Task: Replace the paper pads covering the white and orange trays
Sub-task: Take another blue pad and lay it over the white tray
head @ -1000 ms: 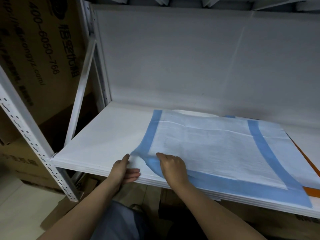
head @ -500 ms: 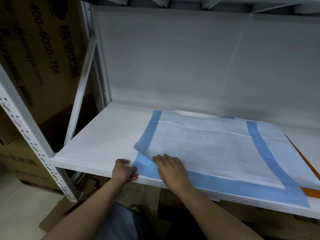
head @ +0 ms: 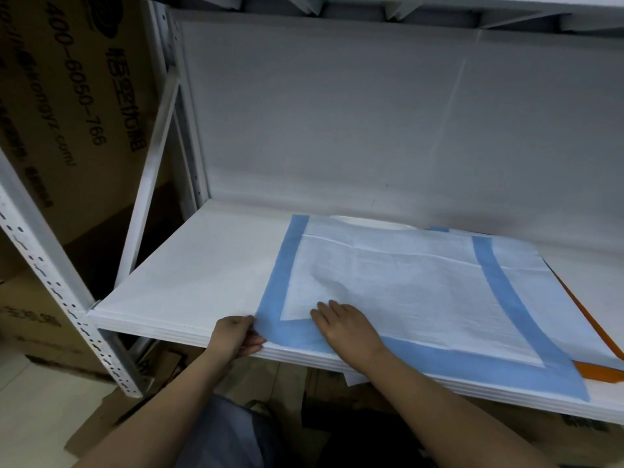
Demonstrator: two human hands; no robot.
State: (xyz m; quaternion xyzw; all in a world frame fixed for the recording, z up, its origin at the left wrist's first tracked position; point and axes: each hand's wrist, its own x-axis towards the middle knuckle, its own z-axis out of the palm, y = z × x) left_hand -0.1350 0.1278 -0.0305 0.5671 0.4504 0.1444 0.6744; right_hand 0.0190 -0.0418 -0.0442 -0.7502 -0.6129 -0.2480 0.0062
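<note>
Paper pad, white centre with a blue border, lies spread flat on the white shelf, reaching from both hands away to the back wall and off to the right of the right hand. Its near left corner sits between the two hands at the shelf's front edge. Pad covers most of an orange tray, seen only as a thin orange strip and corner well to the right of the right hand. A small curved white edge, possibly the white tray, peeks out beyond the pad's far side; cannot tell for certain.

Shelf belongs to a white metal rack; perforated upright stands to the left of the left hand. Cardboard boxes with printed text stand beyond the rack, further left, and more cardboard lies on the floor below the hands.

Right hand: fingers straight and spread, palm down, pressing flat on the pad's near left part across the blue border. Holds nothing.

Left hand: at the shelf's front edge, just left of the right hand, thumb on top and fingers curled beneath, pinching the pad's near left corner.
</note>
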